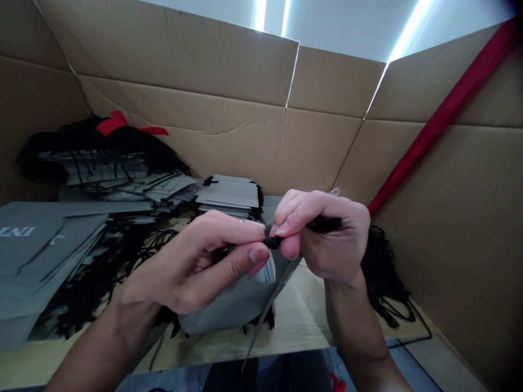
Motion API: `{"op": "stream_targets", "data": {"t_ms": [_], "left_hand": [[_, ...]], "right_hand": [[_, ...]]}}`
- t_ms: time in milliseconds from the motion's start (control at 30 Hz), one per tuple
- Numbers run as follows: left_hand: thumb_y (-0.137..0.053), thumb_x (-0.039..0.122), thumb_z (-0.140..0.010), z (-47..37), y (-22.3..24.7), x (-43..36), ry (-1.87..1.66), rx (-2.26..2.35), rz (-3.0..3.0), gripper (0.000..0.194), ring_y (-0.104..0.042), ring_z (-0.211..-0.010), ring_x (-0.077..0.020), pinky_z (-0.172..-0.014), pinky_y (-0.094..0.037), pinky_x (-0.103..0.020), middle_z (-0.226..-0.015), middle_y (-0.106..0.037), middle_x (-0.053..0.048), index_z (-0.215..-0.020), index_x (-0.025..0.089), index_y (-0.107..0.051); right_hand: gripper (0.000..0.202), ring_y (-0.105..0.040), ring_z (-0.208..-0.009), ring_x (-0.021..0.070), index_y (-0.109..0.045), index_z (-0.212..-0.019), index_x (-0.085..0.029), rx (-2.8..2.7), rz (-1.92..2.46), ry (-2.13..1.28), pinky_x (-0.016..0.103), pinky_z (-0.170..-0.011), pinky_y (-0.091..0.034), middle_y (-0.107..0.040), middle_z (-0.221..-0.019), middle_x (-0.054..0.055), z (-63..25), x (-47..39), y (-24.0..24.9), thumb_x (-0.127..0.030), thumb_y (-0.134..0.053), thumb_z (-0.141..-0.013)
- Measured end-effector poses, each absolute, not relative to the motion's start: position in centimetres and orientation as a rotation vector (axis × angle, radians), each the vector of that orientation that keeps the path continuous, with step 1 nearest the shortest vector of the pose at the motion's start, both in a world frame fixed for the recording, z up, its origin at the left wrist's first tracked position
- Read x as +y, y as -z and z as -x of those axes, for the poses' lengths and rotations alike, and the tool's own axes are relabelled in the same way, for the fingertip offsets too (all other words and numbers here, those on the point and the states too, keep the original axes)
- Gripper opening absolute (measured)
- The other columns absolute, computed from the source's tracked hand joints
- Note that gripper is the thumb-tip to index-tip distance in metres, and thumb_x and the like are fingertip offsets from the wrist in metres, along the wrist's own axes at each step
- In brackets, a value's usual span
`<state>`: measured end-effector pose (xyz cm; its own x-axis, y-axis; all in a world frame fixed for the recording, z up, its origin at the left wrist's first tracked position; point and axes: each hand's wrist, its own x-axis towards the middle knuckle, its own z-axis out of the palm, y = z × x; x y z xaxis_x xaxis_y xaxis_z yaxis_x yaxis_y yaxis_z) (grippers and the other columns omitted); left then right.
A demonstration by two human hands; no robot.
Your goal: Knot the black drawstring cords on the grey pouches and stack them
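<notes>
Fingertips of my left hand (200, 261) and my right hand (330, 234) meet over a knotted black cord (273, 243), both closed in a pinch on it. More black cord runs into the right palm, partly hidden by the fingers. A thin grey sheet-like piece (280, 283), seen nearly edge-on, hangs just below the knot and reaches past the table's front edge. Whether it is joined to the cord, I cannot tell. Beneath my hands rests a grey bag stack (229, 313) with black cord ends along its lower edge.
Large grey printed bags (28, 261) are piled at left. Behind them lies a heap of corded bags (110, 163) with a red strip (112, 123). A smaller stack (229, 193) stands at the back. Black cords (382, 272) lie right. Cardboard walls (245, 125) enclose the wooden table (304, 316).
</notes>
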<state>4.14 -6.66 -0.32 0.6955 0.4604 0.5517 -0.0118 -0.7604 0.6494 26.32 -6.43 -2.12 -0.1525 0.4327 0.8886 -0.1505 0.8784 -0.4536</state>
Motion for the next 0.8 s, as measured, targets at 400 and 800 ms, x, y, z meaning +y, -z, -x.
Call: {"op": "stream_targets", "data": {"t_ms": [400,800], "left_hand": [[-0.057,0.025,-0.115,-3.8,-0.1,-5.7,-0.981,0.273,-2.319,0.040,-0.044,-0.054,-0.0078,-0.050,-0.037,-0.020,-0.062,-0.052,0.005,-0.077,0.018,-0.063],[-0.058,0.019,-0.113,-4.1,-0.1,-5.8,-0.956,0.256,-2.377,0.026,-0.056,-0.066,-0.0099,-0.062,-0.047,-0.019,-0.077,-0.067,0.003,-0.091,0.017,-0.071]], "right_hand": [[0.043,-0.071,-0.073,0.0148,-0.090,-0.114,-0.023,-1.814,0.201,-0.388,0.027,-0.062,-0.058,-0.086,-0.094,0.004,-27.1,-6.0,1.5,-0.030,-0.109,-0.077],[0.019,-0.076,-0.068,0.0126,-0.086,-0.099,-0.018,-1.827,0.189,-0.384,0.023,-0.061,-0.060,-0.083,-0.081,0.001,-26.5,-6.4,1.7,-0.011,-0.099,-0.087]]}}
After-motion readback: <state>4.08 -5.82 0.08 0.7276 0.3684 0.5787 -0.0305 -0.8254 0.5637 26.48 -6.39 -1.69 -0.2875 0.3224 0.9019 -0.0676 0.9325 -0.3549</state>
